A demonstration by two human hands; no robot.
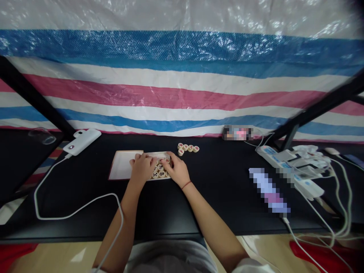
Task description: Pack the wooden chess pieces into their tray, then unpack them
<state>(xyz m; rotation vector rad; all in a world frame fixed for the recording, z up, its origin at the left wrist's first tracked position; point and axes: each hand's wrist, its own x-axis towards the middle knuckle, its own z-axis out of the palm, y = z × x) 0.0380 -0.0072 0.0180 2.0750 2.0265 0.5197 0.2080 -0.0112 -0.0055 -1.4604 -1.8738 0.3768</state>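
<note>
A shallow white tray [122, 167] with a reddish rim lies on the black table. Several round wooden chess pieces [159, 170] sit in its right part. My left hand [142, 167] rests over the tray's middle with fingers curled down onto the pieces. My right hand [178, 168] lies at the tray's right end, fingers bent onto the pieces; a red string circles its wrist. What either hand pinches is hidden. Several more pieces [188, 148] lie in a short row on the table just behind the tray.
A white power bank [82, 141] with a cable [57, 218] lies at the back left. Power strips [290, 167] with plugs and cords crowd the right. Black frame bars [34, 98] slant at both sides. A striped tarp [182, 76] hangs behind.
</note>
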